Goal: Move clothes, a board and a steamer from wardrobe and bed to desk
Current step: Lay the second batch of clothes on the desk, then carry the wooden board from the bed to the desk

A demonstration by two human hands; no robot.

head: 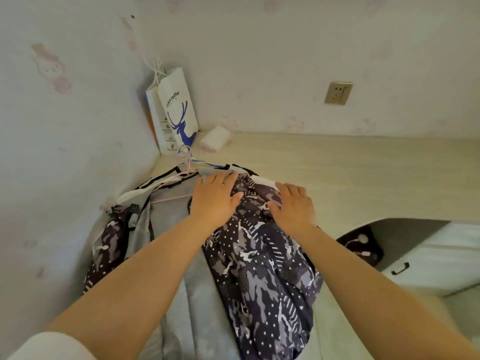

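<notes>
A pile of clothes on hangers lies on the pale wooden desk (363, 172), its lower part hanging over the front edge. On top is a dark patterned garment (262, 271) with dots and camouflage shapes; beside it lies a grey garment (168, 209) with black trim. Thin pink and blue hangers (185, 158) stick out at the far end. My left hand (214, 197) rests flat on the clothes near the hangers, fingers straight. My right hand (292, 205) lies flat on the patterned garment to the right. No board or steamer is in view.
A white paper bag (178, 113) with a blue deer stands in the desk's far left corner against the wall. A small white pack (215, 139) lies beside it. A wall socket (338, 92) is above the desk. At the right, a drawer with a handle (400, 268) and white cables (359, 245).
</notes>
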